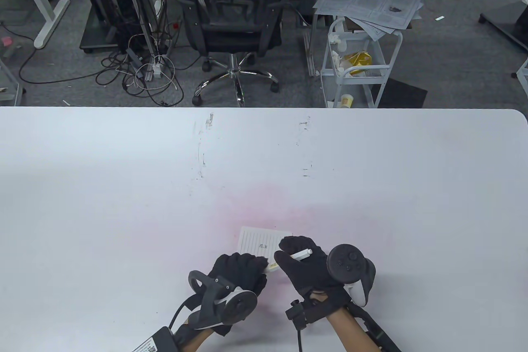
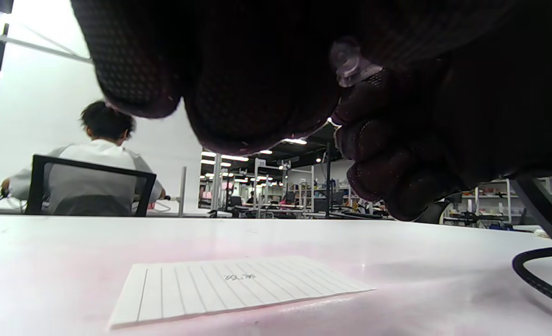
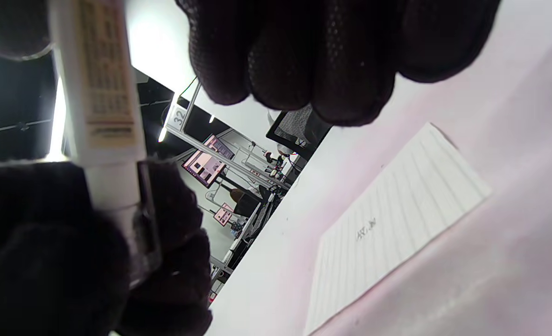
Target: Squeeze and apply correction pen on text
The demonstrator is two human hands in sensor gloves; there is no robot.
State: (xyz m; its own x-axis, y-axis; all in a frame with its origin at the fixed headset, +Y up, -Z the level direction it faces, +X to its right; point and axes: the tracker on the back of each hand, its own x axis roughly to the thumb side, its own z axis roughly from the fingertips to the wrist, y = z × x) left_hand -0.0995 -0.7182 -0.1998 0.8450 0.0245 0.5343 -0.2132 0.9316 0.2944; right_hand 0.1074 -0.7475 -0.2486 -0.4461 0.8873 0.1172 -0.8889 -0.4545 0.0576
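A white correction pen (image 1: 293, 256) is held just above the table between both hands. My right hand (image 1: 291, 253) grips its barrel; in the right wrist view the barrel (image 3: 103, 93) runs down the left side under my fingers (image 3: 303, 56). My left hand (image 1: 263, 266) holds the pen's other end, where a clear clip (image 3: 147, 219) shows between its gloved fingers (image 3: 47, 261). A small lined paper card (image 1: 260, 241) with a short handwritten word (image 1: 262, 246) lies flat just beyond the hands. The card also shows in the left wrist view (image 2: 229, 284) and the right wrist view (image 3: 397, 219).
The white table (image 1: 123, 187) has a pink stain around the card and scuff marks farther back. A black cable (image 2: 537, 275) lies by my left wrist. An office chair (image 1: 233, 17) and a white cart (image 1: 363, 59) stand beyond the far edge.
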